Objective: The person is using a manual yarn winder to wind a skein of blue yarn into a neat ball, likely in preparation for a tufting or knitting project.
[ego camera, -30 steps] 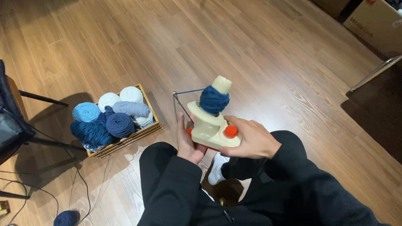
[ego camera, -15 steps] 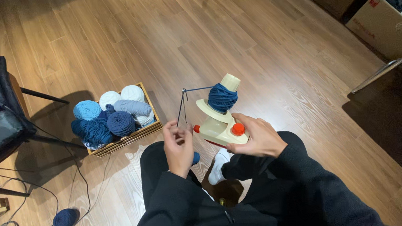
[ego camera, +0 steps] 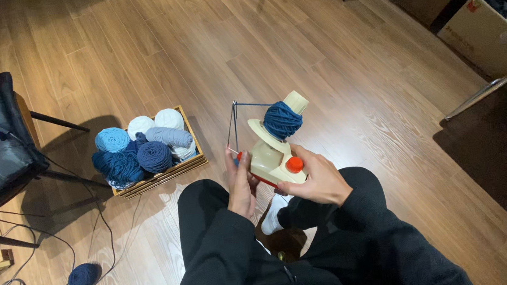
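1. Now the right hand point(ego camera: 318, 179) grips the base of the cream plastic yarn winder point(ego camera: 273, 156) with closed fingers, above the lap.
2. Left hand point(ego camera: 240, 183) pinches its small crank, just left of the base.
3. Dark blue yarn ball point(ego camera: 282, 120) sits on the spindle, tilted up-right.

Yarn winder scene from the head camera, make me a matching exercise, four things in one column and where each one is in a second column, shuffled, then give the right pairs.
Things:
1. yarn winder
2. wooden crate of yarn balls
3. loose dark blue yarn ball
4. cardboard box

Places:
A. on the floor at lower left, among cables
B. at the upper right edge of the view
C. held between the left hand and right hand
D. on the floor to the person's left, beside a chair leg

Pairs: 1-C, 2-D, 3-A, 4-B
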